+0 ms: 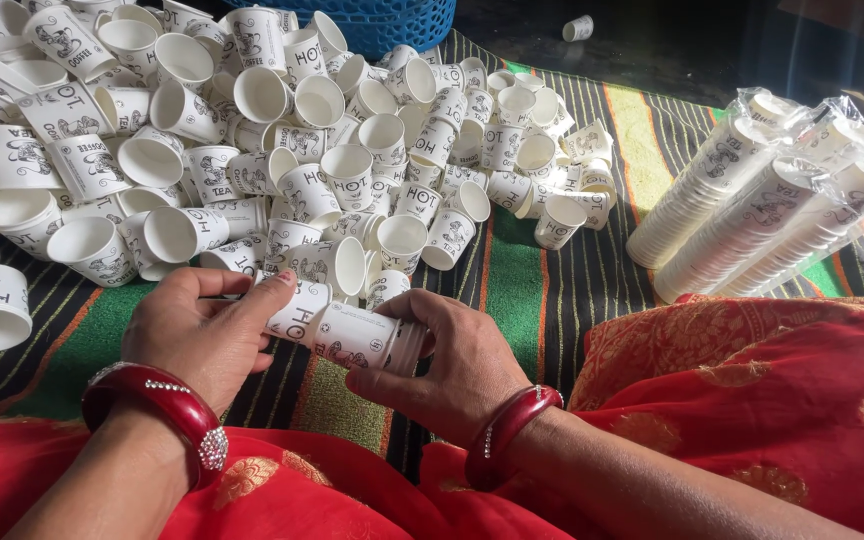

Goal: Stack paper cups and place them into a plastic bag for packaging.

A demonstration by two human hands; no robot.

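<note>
Two hands nest white paper cups over a striped mat beside a loose heap.

The left hand and right hand each hold an end of a short stack of paper cups lying sideways low in the frame, the left grip pinching the end at 9 o'clock with thumb and fingertips, the right grip curled and pressed around the open end at 3 o'clock. A heap of loose cups spreads from 12 to 9 o'clock on the striped mat. Wrapped sleeves of stacked cups lie at 2 o'clock. A blue basket sits at 12 o'clock behind the heap. Red bangles circle both wrists above red patterned cloth.
</note>
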